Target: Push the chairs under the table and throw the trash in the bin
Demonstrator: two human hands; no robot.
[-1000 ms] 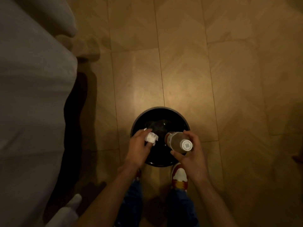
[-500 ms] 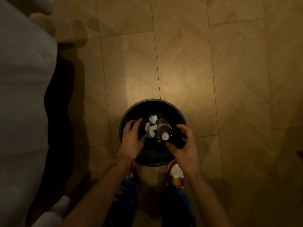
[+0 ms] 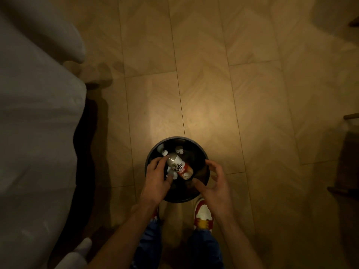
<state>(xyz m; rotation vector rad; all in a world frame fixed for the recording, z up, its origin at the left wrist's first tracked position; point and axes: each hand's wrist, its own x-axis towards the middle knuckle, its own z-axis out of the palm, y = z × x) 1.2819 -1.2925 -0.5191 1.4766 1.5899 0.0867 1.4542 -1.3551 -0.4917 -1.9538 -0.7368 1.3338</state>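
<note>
**Bottle Lies Inside the Bin, Both Hands Empty Above It**

Dim, warm light falls on a floor [image 3: 204,84] of pale wood-look tiles with a chevron grain, and a round black bin [image 3: 202,152] stands on it directly below the camera. At the left edge a pale grey upholstered piece [image 3: 35,123] fills the frame from top to bottom.

Inside the bin lies a bottle [image 3: 178,166] with a white cap and a red and white label. Its long axis runs on a diagonal: the cap points to the upper left, toward the far rim, and the base points to the lower right, toward the person. Small crumpled white paper scraps [image 3: 179,148] lie around it, near the cap and beside the label.

The left hand [image 3: 156,181] hovers over the near-left part of the bin with fingers spread and nothing in its grasp. The right hand [image 3: 214,181] hangs over the near-right rim, fingers loosely curled apart, also empty. Below them show blue jeans [image 3: 206,247] and a white and red shoe [image 3: 203,214].
</note>
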